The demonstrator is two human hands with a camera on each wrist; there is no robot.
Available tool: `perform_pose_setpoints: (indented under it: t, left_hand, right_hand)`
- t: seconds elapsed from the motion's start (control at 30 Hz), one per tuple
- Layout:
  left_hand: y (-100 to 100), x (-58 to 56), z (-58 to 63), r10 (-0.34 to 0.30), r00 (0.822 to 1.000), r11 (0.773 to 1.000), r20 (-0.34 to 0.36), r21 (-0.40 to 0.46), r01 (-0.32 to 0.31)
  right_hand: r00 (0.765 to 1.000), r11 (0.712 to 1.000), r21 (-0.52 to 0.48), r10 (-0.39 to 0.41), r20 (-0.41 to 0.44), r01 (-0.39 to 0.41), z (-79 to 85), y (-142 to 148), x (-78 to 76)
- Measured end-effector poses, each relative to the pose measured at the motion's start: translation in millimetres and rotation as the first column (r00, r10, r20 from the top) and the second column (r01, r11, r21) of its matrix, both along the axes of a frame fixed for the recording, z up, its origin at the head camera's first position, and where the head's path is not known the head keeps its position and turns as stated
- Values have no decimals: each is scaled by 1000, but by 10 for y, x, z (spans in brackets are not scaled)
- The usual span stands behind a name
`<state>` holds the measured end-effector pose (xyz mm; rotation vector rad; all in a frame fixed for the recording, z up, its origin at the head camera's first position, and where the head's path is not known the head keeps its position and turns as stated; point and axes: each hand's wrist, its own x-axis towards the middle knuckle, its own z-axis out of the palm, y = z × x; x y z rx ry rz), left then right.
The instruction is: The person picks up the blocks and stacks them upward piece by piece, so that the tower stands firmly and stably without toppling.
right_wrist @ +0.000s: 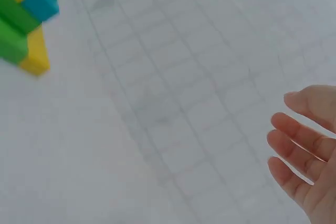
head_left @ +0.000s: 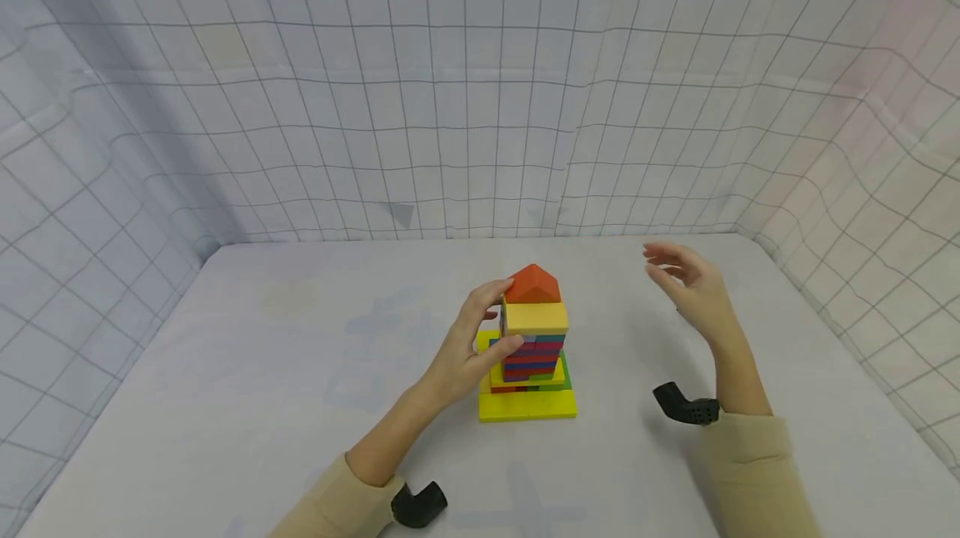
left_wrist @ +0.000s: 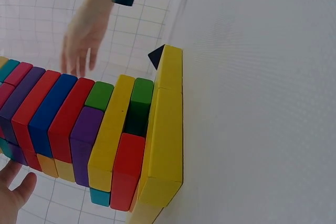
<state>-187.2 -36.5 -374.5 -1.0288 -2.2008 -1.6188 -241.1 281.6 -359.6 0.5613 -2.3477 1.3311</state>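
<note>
A tower of coloured wooden blocks (head_left: 534,359) stands upright on a flat yellow base (head_left: 527,406). A yellow block (head_left: 536,318) lies near its top, and an orange-red roof-shaped block (head_left: 534,286) sits above that. My left hand (head_left: 462,349) is at the tower's upper left side, thumb in front and fingers towards the roof block, loosely bent; contact is hard to judge. In the left wrist view, red, blue, purple and green layers (left_wrist: 72,119) show from the side. Well to the right, my right hand (head_left: 692,292) is raised, fingers softly bent, holding nothing.
A white table (head_left: 300,371) lies under the tower. White gridded curtains (head_left: 465,105) rise behind and at both sides. Each wrist carries a black camera mount, such as the right one (head_left: 684,405).
</note>
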Motion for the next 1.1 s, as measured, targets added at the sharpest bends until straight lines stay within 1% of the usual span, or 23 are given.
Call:
perform_pose_setpoints:
  t: [0.03, 0.1, 0.17, 0.23, 0.33, 0.5, 0.6, 0.8, 0.9, 0.97, 1.0, 1.03, 1.1]
  left_hand:
    - [3, 7, 13, -1, 1000, 1000, 0, 3, 1]
    - [7, 0, 2, -5, 1000, 1000, 3, 9, 5]
    - [-1, -29, -46, -4, 1000, 1000, 8, 7, 4]
    - [-6, -70, -111, -9, 1000, 1000, 9, 7, 9]
    - [-16, -105, -163, -16, 1000, 1000, 0, 7, 16]
    - [-20, -119, -177, -28, 999, 999, -19, 22, 28]
    - [-20, -120, -178, -29, 999, 999, -21, 23, 29]
    - [-24, -119, -173, -20, 1000, 1000, -22, 15, 21]
    - [-19, -111, -161, -24, 1000, 1000, -16, 14, 24]
    - [-13, -92, -135, -26, 1000, 1000, -10, 15, 26]
    - [-12, -65, -93, -27, 1000, 1000, -10, 16, 27]
    - [-12, -39, -52, -28, 1000, 999, -10, 17, 28]
    - [-11, 14, 33, -24, 1000, 1000, -11, 13, 24]
  right_hand:
    - [998, 998, 16, -59, 18, 59, -72, 120, -10]
    - [986, 985, 75, -159, 52, 155, -211, 341, -14]
    - [971, 966, 146, -227, 79, 214, -328, 515, -4]
    - [956, 946, 212, -273, 109, 246, -423, 652, 20]
    - [938, 924, 289, -305, 164, 250, -519, 801, 65]
    - [911, 919, 337, -304, 279, 203, -601, 939, 132]
    - [901, 919, 345, -302, 312, 189, -636, 969, 145]
    - [909, 925, 334, -289, 301, 183, -647, 964, 129]
    - [936, 931, 319, -260, 236, 178, -594, 913, 108]
    - [964, 946, 282, -212, 160, 161, -501, 829, 91]
    - [977, 955, 259, -179, 116, 144, -434, 767, 86]
    - [987, 963, 238, -146, 70, 125, -358, 696, 83]
    - [998, 981, 184, -62, 3, 60, -173, 524, 105]
